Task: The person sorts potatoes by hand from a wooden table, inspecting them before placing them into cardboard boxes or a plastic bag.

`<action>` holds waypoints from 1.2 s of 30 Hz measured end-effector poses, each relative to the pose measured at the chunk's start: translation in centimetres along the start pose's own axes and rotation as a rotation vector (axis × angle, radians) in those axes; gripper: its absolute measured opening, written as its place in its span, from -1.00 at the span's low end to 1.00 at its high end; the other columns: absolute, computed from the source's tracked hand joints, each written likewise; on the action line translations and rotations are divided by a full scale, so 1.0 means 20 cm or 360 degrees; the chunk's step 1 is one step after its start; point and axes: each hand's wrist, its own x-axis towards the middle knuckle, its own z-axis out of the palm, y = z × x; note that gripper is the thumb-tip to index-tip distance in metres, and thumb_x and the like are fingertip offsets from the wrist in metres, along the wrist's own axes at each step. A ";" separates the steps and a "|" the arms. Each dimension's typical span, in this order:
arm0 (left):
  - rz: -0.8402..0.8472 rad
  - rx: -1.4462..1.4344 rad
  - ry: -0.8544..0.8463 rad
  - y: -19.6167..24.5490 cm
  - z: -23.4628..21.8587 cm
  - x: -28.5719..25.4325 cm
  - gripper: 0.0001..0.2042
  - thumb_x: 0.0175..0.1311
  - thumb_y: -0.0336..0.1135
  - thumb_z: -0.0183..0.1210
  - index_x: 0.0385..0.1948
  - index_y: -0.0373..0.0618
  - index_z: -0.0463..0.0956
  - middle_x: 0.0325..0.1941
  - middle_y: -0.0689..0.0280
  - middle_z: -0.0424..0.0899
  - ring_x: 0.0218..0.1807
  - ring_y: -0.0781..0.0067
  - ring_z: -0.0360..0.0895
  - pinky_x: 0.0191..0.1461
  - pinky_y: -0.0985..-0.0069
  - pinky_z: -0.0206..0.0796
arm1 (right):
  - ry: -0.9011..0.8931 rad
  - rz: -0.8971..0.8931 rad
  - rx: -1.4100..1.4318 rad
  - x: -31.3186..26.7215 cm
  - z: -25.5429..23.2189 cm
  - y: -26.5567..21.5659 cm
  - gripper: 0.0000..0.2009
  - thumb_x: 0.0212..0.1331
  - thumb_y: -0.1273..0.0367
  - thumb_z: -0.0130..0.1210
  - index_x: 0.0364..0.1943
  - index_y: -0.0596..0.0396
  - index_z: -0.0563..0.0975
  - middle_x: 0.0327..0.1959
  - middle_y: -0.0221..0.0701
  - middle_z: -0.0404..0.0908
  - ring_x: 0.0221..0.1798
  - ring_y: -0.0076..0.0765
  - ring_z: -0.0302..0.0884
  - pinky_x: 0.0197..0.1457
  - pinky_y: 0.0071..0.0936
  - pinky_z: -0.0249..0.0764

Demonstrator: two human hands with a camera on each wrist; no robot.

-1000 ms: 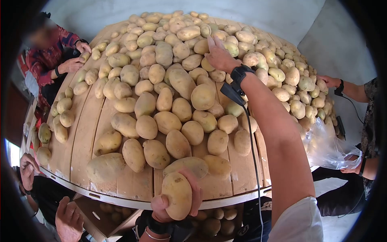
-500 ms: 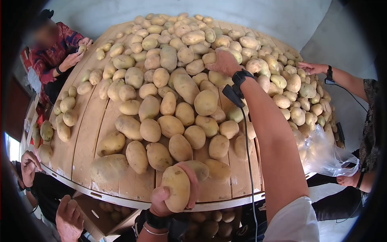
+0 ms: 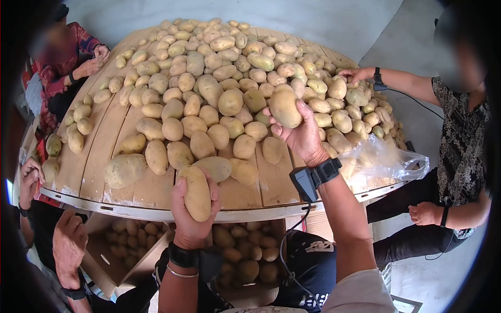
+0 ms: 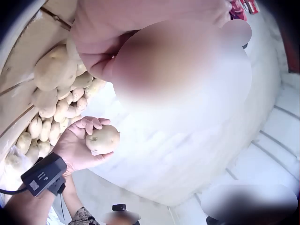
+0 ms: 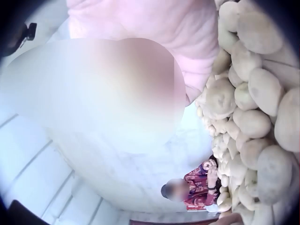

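Note:
My left hand (image 3: 189, 225) grips a long, pale yellow potato (image 3: 196, 194) upright at the table's near edge, thumb on one side and fingers on the other. To its right, my right hand (image 3: 307, 140) holds a rounder potato (image 3: 285, 107) above the heap, palm turned up and fingers curled round it. That same right-hand potato (image 4: 103, 139) shows in the left wrist view, with small dark spots on its skin. In the right wrist view, a blurred patch covers much of my right hand (image 5: 140, 21) and hides its potato.
A big heap of potatoes (image 3: 209, 91) spreads over the slatted wooden table (image 3: 104, 172). Boxes of potatoes (image 3: 136, 242) stand below its near edge. At the right lies a clear plastic bag (image 3: 386, 159). Other people sit around, one reaching an arm (image 3: 407, 83) into the heap.
My right hand has picked up a potato from the heap and drawn it back toward me, turning palm up. The left hand still holds its potato, now raised slightly. The head view has shifted.

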 end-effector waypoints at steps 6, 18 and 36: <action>-0.0171 -0.0220 -0.0147 -0.07 0.05 -0.10 -0.55 0.28 0.14 -0.21 -0.26 -0.13 0.33 -0.64 0.35 0.33 -0.71 0.61 0.17 -0.68 0.68 0.01 | 0.0074 0.0232 0.0868 -0.37 0.17 0.04 -0.34 0.10 -0.21 -0.20 -0.11 0.15 0.40 -0.35 -0.28 0.50 -0.45 -0.41 0.35 -0.44 -0.57 0.28; -0.0386 -0.0140 -0.0250 -0.16 0.07 -0.10 -0.55 0.25 0.15 -0.18 -0.31 -0.12 0.38 -0.68 0.32 0.39 -0.72 0.56 0.23 -0.65 0.65 0.05 | 0.0400 0.0231 0.0973 -0.67 0.21 0.14 -0.35 0.05 -0.17 -0.12 -0.12 0.23 0.41 -0.37 -0.38 0.43 -0.44 -0.43 0.27 -0.47 -0.59 0.17; -0.0158 -0.0124 0.0041 -0.16 0.04 -0.03 -0.60 0.15 -0.24 0.00 0.04 -0.12 0.28 0.03 0.15 0.44 -0.04 0.23 0.48 -0.05 0.38 0.40 | 0.0755 -0.0646 -0.1194 -0.65 -0.04 0.27 -0.49 0.07 0.51 0.12 0.16 0.11 0.27 0.00 -0.29 0.45 0.07 -0.28 0.40 0.16 -0.44 0.32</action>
